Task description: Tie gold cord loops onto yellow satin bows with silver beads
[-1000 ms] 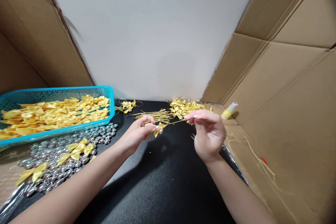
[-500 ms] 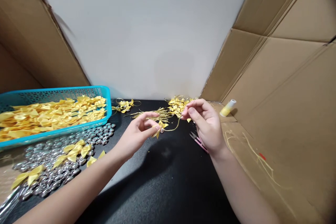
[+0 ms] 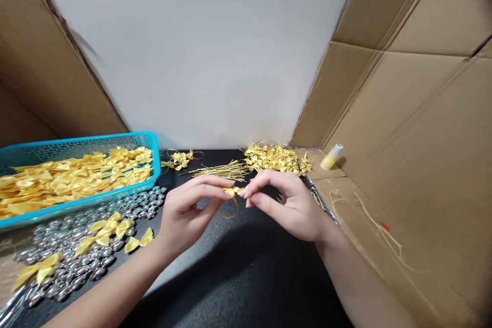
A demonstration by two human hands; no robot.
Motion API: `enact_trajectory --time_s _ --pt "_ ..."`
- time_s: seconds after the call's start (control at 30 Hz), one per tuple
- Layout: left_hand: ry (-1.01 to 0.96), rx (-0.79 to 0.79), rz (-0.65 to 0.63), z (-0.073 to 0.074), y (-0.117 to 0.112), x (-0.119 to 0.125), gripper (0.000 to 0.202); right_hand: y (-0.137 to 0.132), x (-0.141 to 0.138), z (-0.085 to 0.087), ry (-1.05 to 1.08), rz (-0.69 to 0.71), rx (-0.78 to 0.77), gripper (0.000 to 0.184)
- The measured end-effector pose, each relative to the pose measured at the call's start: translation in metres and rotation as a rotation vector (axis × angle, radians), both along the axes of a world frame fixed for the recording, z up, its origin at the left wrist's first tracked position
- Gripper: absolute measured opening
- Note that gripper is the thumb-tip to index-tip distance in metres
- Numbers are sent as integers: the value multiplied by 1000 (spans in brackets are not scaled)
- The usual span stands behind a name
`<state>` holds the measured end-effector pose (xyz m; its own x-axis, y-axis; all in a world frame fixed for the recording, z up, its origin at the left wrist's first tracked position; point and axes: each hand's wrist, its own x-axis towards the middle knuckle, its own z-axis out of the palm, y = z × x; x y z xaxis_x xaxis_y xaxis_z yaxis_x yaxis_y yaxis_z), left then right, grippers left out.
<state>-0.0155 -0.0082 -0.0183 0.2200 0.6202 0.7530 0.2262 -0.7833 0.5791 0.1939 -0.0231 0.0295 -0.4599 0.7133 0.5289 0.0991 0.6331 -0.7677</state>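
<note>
Between my hands, just above the black tabletop, is a small yellow ribbon bow (image 3: 231, 191) with a thin gold cord (image 3: 229, 216) curving in a loop beneath it. My left hand (image 3: 194, 205) pinches the bow's left side between thumb and fingers. From the right, the fingertips of my right hand (image 3: 286, 205) close on the bow's other side; exactly which part they grip is too small to make out. Partly hidden behind my right hand are the scissors (image 3: 281, 198), only their blade tips showing.
A turquoise basket (image 3: 157, 156) full of yellow bows stands left. Silver beads (image 3: 86, 264) and loose bows (image 3: 139, 241) lie before it. Gold cords (image 3: 223, 170) and a pile of finished bows (image 3: 274, 158) sit at the back. A thread spool (image 3: 331, 157) stands right, beside cardboard walls (image 3: 415, 128).
My right hand has come down and left to meet the bow in my left hand. The cord, earlier stretched between the hands, now loops below the bow.
</note>
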Motion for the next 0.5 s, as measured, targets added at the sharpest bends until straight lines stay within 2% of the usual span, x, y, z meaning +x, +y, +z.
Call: enact_trajectory --time_s 0.1,0.2,0.37,0.5 --pt "132 295 56 4 -2 -4 21 -3 3 1 -2 6 23 10" --pt "201 476 84 8 -5 -6 20 -4 4 -3 117 -14 -30 7" --pt "249 546 90 9 -6 -12 17 -3 4 -7 448 -67 -70 5" --pt "297 596 97 11 -5 -11 16 0 12 -2 500 -168 -33 3"
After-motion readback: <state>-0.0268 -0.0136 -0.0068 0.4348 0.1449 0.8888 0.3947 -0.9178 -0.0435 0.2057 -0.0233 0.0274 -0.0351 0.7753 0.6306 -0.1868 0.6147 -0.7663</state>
